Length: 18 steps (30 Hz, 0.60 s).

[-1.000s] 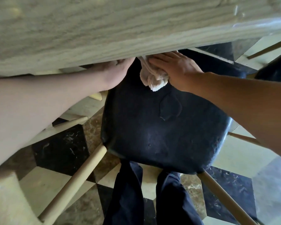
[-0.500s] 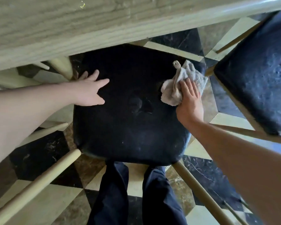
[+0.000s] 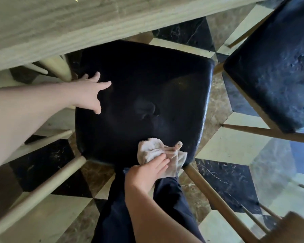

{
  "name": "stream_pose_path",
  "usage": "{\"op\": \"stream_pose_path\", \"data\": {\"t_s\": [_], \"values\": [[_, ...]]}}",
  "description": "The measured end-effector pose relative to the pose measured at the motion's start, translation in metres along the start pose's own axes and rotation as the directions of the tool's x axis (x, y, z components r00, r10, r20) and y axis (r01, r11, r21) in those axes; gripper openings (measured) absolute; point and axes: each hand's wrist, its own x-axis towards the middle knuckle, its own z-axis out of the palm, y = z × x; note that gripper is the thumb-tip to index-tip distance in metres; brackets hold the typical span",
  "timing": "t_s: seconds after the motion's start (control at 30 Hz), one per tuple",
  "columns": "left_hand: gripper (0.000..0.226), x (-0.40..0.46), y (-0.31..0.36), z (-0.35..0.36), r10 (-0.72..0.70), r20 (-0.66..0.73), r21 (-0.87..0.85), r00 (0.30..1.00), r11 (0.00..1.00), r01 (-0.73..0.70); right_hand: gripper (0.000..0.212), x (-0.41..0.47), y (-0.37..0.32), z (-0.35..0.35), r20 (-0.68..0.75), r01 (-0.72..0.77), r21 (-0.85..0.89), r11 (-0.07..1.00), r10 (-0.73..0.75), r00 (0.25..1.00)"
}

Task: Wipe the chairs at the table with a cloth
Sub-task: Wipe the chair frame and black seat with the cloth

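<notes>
- Black padded square chair seat (image 3: 147,95), leather-like, with a creased dent near its middle; far edge tucked under the table, light wooden legs splayed out below.
- Crumpled pale beige terry cloth (image 3: 158,151) with a small hanging loop; lies on the near right corner of that seat, partly over the edge.
- Right hand (image 3: 146,172): fingers straight and close together, pressed flat on the cloth's near side.
- Left hand (image 3: 91,92): fingers spread wide, at the seat's left edge; actual contact with the seat cannot be told.
- Pale grey-grained wooden tabletop (image 3: 60,23), across the upper left.
- Second black padded chair seat (image 3: 277,67), worn and glossy, at the right, apart from the first.
- Dark navy trouser legs (image 3: 167,195), below the seat's near edge.
- Cream, black and brown marble tiled floor (image 3: 232,148).
</notes>
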Motion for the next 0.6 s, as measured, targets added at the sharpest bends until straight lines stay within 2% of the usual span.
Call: {"op": "stream_pose_path", "data": {"t_s": [0.1,0.17,0.27,0.33,0.4,0.47,0.6], "values": [[0.11,0.0,0.001,0.002,0.006,0.009,0.019,1.0,1.0,-0.006,0.094,-0.008,-0.008,0.01,0.062,-0.044,-0.011,0.999,0.045,0.997],[0.109,0.001,0.001,0.003,0.011,0.01,0.021,1.0,1.0,-0.011,0.093,-0.014,-0.011,0.013,0.107,-0.023,-0.064,0.998,0.03,0.994],[0.105,0.002,-0.002,0.002,0.026,0.009,0.009,1.0,1.0,-0.026,0.094,-0.033,-0.017,0.029,0.191,0.083,-0.129,0.988,-0.058,0.98],[0.098,0.003,-0.005,0.003,0.033,0.011,-0.008,0.999,0.999,-0.033,0.095,-0.047,-0.019,0.046,0.274,0.234,-0.187,0.954,-0.178,0.945],[0.094,0.002,-0.008,0.003,0.038,0.009,-0.029,0.999,0.999,-0.038,0.093,-0.057,-0.017,0.061,0.413,0.451,-0.263,0.853,-0.323,0.852],[0.094,0.001,-0.01,0.004,0.044,-0.003,-0.046,0.999,0.998,-0.044,0.09,-0.058,-0.011,0.068,0.562,0.648,-0.309,0.696,-0.415,0.715],[0.092,0.001,-0.012,0.008,0.044,-0.018,-0.073,0.999,0.996,-0.045,0.083,-0.033,0.003,0.046,0.726,0.86,-0.328,0.391,-0.478,0.495]]}}
